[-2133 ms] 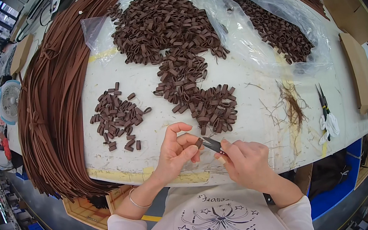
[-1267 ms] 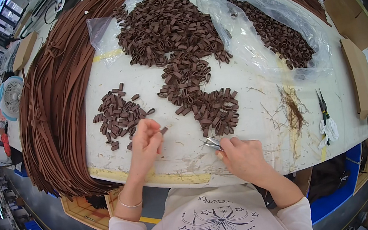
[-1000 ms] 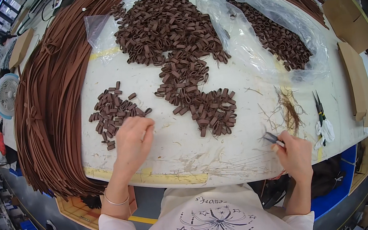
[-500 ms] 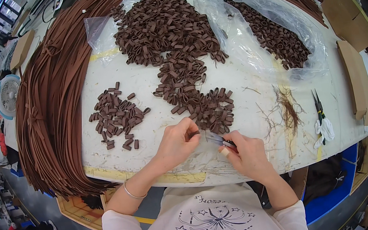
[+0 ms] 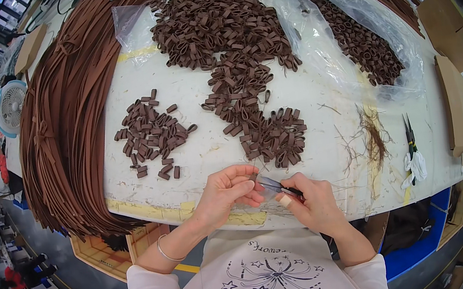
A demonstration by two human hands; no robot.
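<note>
Near the table's front edge, my left hand (image 5: 222,197) pinches a small brown loop (image 5: 254,178) between thumb and fingers, with thin threads sticking up from it. In my right hand (image 5: 314,202) is a pair of thread snips (image 5: 272,184) with dark handles, its blades pointing left at the loop. A pale wrap circles one right finger. Just beyond both hands lies the near end of a large heap of brown loops (image 5: 219,26). Further left sits a smaller pile of the same loops (image 5: 151,130).
Long brown strips (image 5: 65,125) are bundled along the table's left side. A clear plastic bag (image 5: 310,34) with more loops lies at the back right. Loose threads (image 5: 373,140) and cloth-wrapped dark scissors (image 5: 410,138) lie on the right, beside cardboard boxes (image 5: 456,109).
My left hand has turned and its fingers have spread lower, the loop now showing at the fingertips. The snips' blades have come close to it. The whole view has shifted slightly.
</note>
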